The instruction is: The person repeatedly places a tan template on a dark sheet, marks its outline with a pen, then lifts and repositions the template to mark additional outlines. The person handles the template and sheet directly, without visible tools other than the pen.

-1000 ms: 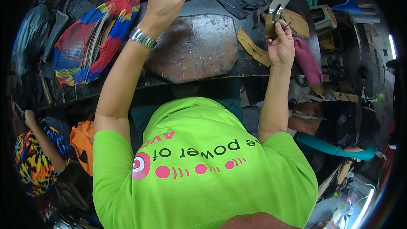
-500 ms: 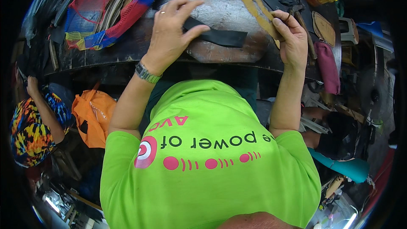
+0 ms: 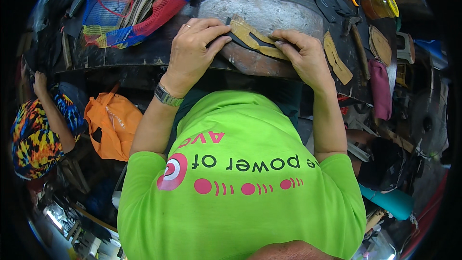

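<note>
Tan leather strip (image 3: 252, 36) with black strap piece (image 3: 240, 42) laid across it, flat at the stone slab's (image 3: 269, 12) near edge.

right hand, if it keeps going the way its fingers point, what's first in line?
Likely the left hand: the right hand points left along the tan-and-black strip both pinch, so the left fingertips come first. Depth unclear.

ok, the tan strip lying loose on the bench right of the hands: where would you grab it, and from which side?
Probably at the near, lower end of the tan strip, coming from the right hand side. It lies flat and long on the dark bench, running away from the person, so a fingertip pinch across its narrow width should lift it. The far end sits close to other tools.
</note>
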`<state>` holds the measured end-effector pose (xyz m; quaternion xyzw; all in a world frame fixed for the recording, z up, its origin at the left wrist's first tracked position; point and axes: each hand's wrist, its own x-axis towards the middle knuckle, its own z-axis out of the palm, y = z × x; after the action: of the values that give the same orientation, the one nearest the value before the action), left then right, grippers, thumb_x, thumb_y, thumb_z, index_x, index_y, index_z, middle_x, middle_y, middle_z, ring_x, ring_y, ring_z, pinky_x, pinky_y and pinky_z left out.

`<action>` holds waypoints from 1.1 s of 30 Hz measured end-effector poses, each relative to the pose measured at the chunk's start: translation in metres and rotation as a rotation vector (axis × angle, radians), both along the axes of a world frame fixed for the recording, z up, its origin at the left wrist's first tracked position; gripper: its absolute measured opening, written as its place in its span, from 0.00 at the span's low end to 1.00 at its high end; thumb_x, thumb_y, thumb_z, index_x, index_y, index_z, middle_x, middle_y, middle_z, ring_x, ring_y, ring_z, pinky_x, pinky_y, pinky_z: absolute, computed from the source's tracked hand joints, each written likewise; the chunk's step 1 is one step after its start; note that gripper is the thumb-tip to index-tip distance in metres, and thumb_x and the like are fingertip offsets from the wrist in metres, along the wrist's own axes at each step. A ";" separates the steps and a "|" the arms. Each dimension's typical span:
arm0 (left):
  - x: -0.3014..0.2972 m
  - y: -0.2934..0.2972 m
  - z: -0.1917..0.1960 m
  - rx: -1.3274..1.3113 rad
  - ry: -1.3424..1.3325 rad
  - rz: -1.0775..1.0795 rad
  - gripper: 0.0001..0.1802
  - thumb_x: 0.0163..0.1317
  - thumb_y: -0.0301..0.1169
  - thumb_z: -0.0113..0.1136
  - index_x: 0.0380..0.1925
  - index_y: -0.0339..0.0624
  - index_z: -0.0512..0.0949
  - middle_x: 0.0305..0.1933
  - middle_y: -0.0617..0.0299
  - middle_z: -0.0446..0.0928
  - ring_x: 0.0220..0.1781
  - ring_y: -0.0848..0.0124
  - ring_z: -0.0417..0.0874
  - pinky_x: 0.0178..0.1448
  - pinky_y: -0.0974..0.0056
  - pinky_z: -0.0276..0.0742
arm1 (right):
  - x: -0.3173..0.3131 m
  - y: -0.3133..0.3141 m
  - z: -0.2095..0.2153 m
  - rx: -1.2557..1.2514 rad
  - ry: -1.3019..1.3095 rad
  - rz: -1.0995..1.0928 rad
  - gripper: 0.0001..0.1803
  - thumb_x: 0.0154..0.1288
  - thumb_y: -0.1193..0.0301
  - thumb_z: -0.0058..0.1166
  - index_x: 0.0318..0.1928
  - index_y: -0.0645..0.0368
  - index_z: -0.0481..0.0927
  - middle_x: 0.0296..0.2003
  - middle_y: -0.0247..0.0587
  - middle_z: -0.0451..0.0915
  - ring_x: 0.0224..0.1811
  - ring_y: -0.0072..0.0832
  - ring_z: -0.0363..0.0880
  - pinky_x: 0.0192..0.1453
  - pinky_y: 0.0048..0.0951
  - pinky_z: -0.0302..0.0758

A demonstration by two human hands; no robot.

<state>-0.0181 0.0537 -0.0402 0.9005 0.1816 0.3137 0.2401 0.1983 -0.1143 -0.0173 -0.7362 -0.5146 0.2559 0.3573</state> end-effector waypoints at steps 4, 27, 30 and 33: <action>0.001 -0.001 -0.001 0.015 -0.029 0.001 0.11 0.58 0.29 0.73 0.41 0.44 0.88 0.44 0.62 0.87 0.47 0.61 0.86 0.51 0.58 0.78 | 0.003 0.001 0.001 -0.026 -0.065 0.051 0.13 0.70 0.80 0.60 0.53 0.65 0.87 0.45 0.43 0.90 0.48 0.28 0.88 0.56 0.27 0.80; 0.001 -0.007 0.015 0.062 0.187 -0.139 0.14 0.62 0.28 0.68 0.48 0.41 0.84 0.55 0.54 0.82 0.55 0.57 0.86 0.61 0.56 0.82 | 0.014 0.025 0.015 -0.223 0.020 0.066 0.12 0.65 0.77 0.65 0.48 0.68 0.88 0.35 0.39 0.89 0.39 0.21 0.84 0.49 0.26 0.80; -0.003 -0.015 0.019 0.182 0.234 -0.187 0.18 0.63 0.31 0.69 0.52 0.42 0.83 0.60 0.52 0.80 0.61 0.56 0.84 0.65 0.55 0.81 | 0.014 0.026 0.013 -0.202 0.030 0.068 0.12 0.65 0.76 0.65 0.47 0.68 0.87 0.35 0.39 0.88 0.40 0.21 0.84 0.48 0.26 0.80; -0.004 -0.016 0.022 0.232 0.256 -0.211 0.20 0.63 0.34 0.70 0.55 0.43 0.83 0.61 0.50 0.79 0.64 0.54 0.82 0.66 0.55 0.80 | 0.015 0.025 0.009 -0.182 0.035 0.077 0.13 0.64 0.76 0.66 0.48 0.68 0.87 0.35 0.37 0.88 0.40 0.20 0.83 0.48 0.26 0.80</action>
<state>-0.0224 0.0381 -0.0181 0.9688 0.0777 0.1885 0.1413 0.2137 -0.0896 -0.0078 -0.7406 -0.5108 0.3282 0.2879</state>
